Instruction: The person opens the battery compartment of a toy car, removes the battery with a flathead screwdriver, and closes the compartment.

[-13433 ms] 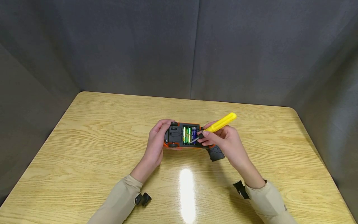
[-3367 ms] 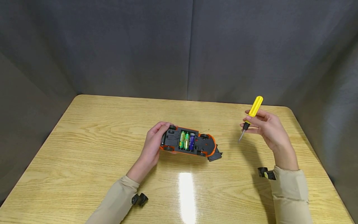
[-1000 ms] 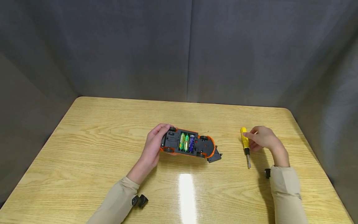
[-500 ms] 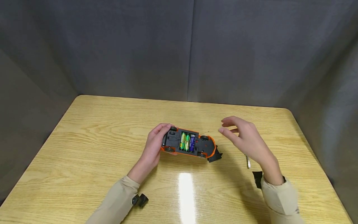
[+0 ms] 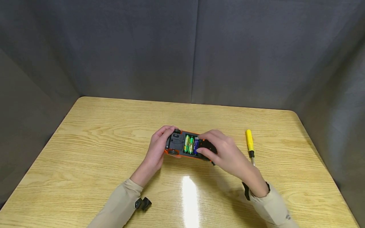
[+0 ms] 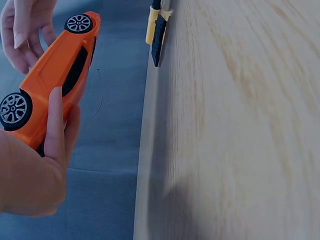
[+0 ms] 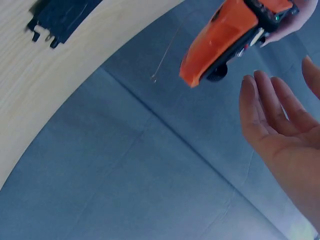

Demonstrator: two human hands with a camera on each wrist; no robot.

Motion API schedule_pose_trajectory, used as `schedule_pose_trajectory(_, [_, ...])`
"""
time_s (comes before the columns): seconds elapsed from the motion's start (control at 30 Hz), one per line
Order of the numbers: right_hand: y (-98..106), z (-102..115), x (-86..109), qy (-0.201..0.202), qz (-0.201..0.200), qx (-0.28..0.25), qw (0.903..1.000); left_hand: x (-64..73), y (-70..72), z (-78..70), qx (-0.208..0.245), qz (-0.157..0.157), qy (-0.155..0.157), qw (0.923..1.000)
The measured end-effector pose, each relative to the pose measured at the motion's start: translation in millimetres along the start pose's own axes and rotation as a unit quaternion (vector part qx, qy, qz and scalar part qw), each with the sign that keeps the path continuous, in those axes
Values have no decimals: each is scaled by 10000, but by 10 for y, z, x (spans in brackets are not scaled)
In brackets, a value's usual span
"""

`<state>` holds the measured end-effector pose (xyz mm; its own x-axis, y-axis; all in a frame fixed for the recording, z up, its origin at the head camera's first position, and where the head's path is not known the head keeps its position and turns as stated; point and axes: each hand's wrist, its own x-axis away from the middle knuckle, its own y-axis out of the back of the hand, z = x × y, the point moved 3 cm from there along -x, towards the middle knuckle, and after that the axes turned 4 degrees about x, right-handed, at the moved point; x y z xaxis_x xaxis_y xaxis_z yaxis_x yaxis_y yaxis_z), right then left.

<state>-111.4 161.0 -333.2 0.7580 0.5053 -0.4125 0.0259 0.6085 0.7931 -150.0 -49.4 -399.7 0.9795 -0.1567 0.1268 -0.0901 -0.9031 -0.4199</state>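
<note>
My left hand [image 5: 158, 145] grips the front or rear end of an orange toy car [image 5: 176, 142], which it holds upside down above the table. In the car's uncovered battery bay sit two green batteries [image 5: 188, 144] side by side and a blue battery [image 5: 196, 145]. Over the other end of the car is my right hand [image 5: 228, 153], thumb and index fingertips right by the blue battery's two ends. The right wrist view has that hand's fingers apart and gently bent beside the car. A black battery cover [image 7: 65, 17] lies on the table, mostly hidden in the head view.
To the right, a yellow-handled screwdriver [image 5: 249, 141] lies on the wooden table [image 5: 99, 142], its shaft partly behind my right forearm. A thin wire antenna [image 7: 166, 55] sticks out from the car. Dark grey curtains [image 5: 137, 57] stand behind and beside the table.
My right hand took the screwdriver away from the car, laid it on the table at the right and let go. It has since come back left over the battery bay. My left hand keeps the car.
</note>
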Motion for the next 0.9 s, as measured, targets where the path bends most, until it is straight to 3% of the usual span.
schedule_pose_trajectory(0.27, [-172,71,-5,104,272,486,9984,2,-6,-2,-69,-42,-28,10000])
schedule_pose_trajectory(0.6, [-282,87,5,427,54,1003,9940,3,-6,16,-219,-196,33,9996])
schedule_pose_trajectory(0.9, [-313,72,1,412,61,1216,9917,9,-22,33,-285,-156,62,9995])
